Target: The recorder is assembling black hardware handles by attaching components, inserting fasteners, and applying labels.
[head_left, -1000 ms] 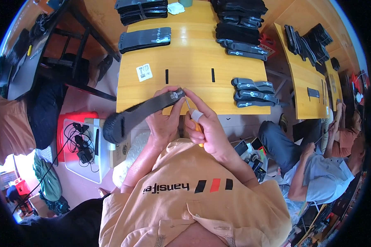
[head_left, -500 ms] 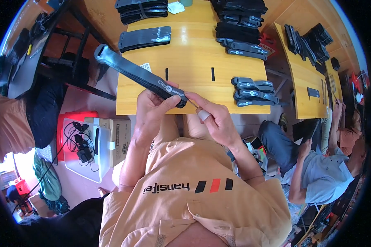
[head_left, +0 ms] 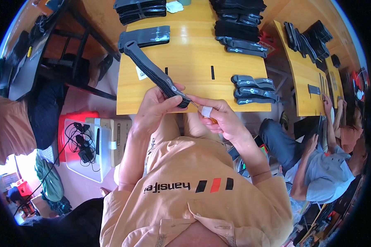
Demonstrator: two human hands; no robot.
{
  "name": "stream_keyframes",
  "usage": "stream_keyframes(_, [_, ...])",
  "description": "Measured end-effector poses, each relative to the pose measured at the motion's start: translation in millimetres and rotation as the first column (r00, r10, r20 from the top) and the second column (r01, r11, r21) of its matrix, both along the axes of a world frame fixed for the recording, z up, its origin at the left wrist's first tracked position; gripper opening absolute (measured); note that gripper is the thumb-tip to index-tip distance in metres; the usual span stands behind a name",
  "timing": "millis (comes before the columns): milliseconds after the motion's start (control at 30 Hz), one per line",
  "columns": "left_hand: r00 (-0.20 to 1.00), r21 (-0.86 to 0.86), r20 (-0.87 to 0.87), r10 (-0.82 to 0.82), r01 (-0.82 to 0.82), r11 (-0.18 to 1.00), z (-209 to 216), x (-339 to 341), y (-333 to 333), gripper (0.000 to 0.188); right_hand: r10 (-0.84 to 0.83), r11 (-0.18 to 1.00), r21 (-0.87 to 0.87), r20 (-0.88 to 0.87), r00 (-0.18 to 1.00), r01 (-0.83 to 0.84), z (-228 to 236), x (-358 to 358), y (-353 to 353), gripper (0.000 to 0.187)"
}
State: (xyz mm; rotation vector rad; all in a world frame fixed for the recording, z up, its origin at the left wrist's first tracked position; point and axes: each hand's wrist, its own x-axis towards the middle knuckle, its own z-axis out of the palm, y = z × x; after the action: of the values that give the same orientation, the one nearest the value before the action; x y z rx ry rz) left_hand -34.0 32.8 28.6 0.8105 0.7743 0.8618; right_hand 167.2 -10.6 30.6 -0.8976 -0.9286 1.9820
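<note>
My left hand is closed around the lower end of a bundle of dark grey hook-and-loop straps, its thumb pressed on top. The bundle slants up and away to the left, its rounded far end over the table. In my right hand is a small pointed tool with a thin metal shaft and an orange-brown handle, mostly hidden by the fingers. The shaft's tip meets the near end of the straps. White tape wraps one right finger.
On the wooden table lie strap stacks at far left, far right and near right. A clear bin with black cables stands at lower left. People sit at a side table on the right.
The far end of the strap bundle has swung right and now overlaps the far-left stack. My right hand has shifted slightly right and down, showing more of the tool's handle.
</note>
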Motion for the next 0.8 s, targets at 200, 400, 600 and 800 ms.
stream_keyframes(200, [1.000,0.006,-0.008,-0.021,0.021,1.000,-3.4,6.3,-1.2,0.038,-0.095,0.981,0.190,0.275,0.957,0.043,-17.6,-10.1,-7.0,0.038])
stream_keyframes(400, [0.979,0.053,-0.204,-0.019,0.031,0.998,-2.1,4.5,0.5,0.047,-0.333,0.845,0.534,0.492,0.805,0.023,-16.3,-14.2,-8.6,0.038])
stream_keyframes(600, [0.925,0.037,-0.225,-0.305,0.321,0.946,-3.9,-5.9,8.7,0.054,0.160,0.980,-0.136,0.124,0.979,-0.143,-1.7,10.0,3.0,0.039])
stream_keyframes(800, [0.925,-0.001,-0.145,-0.352,0.356,0.935,-5.6,-3.2,4.6,0.053,0.230,0.947,-0.256,0.115,0.966,-0.195,-2.5,15.7,2.1,0.037])
